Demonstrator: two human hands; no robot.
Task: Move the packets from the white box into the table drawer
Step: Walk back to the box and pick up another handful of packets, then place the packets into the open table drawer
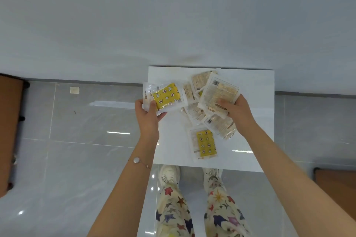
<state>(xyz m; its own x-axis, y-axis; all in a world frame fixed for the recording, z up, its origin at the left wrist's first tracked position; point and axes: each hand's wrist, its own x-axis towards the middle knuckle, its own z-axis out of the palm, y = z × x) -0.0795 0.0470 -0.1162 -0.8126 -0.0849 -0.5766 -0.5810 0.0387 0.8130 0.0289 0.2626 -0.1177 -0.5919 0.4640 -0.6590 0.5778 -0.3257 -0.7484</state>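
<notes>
Hands both curl on packets over the box (250, 90): left hand (147, 116) pinches a yellow packet (167, 96) by its near edge at the box's left rim, right hand (238, 109) grips a pale packet (219, 92) by its corner. Other packets (194, 115) lie heaped in the box, a second yellow packet (206, 143) nearest the person. Grey tiled floor (77, 159), pale wall (173, 15), brown furniture (9, 121) at left edge.
</notes>
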